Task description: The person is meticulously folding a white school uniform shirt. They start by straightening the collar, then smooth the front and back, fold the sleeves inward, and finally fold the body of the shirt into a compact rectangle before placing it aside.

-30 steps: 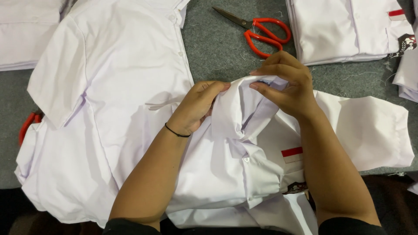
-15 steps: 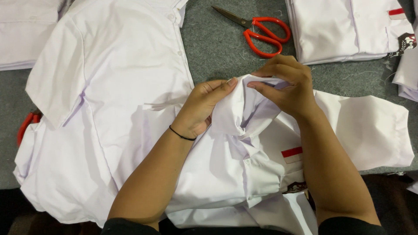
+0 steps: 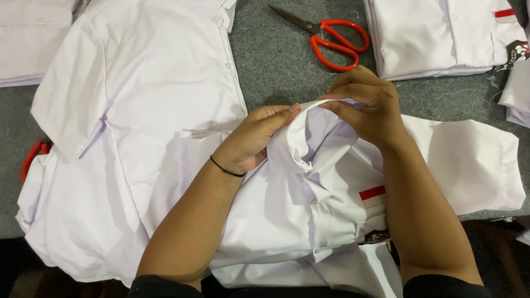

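Both the left hand (image 3: 251, 138) and right hand (image 3: 367, 105) pinch a bunched fold of the white shirt (image 3: 309, 221) near the grey tabletop's (image 3: 276, 66) middle, apparently lifting the cloth for a close look.

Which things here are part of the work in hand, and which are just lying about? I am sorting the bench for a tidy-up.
In hand:
- white shirt, its bunched edge pinched between left hand and right hand

Lying about:
- red-handled scissors on the grey table
- spread white shirt at the left
- folded white shirts at the top right
- red object, half hidden at the left edge
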